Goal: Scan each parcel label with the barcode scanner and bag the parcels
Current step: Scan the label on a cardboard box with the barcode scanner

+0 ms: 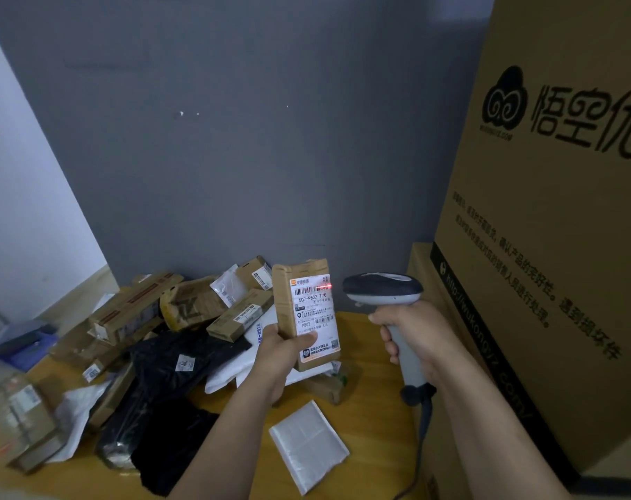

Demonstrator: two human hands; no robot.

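Held item: one brown cardboard parcel [284,301], upright, raised above the far right part of the tabletop [375,420], clear of the surface. Its white label [315,315] faces the camera. A short red scan line [326,286] falls on the right end of the top barcode.

Left hand [281,350]: grips the parcel's lower part, fingers curled behind it, thumb laid across the lower label.

Right hand [415,337]: fingers wrapped fully round the grip of the barcode scanner [382,288]. The scanner head is just beside the parcel's upper right corner, apart from it and aimed at the label. A cable [420,445] runs down from the handle base toward the tabletop's near edge.

Remaining stock: a loose heap of parcels [184,308] covers the left half of the tabletop, up to the wall [234,138] at the far edge. It comprises brown cartons, black poly bags [176,359] and white mailers [234,369], overlapping one another. One flat white pouch [308,451] lies alone near the near edge, between the two forearms.

Containers: a blue crate [21,348] stands beyond the tabletop's left edge; its contents cannot be made out. A large printed carton [559,247] stands at the right edge on a lower carton [424,261]; both show only closed faces, so contents cannot be told.
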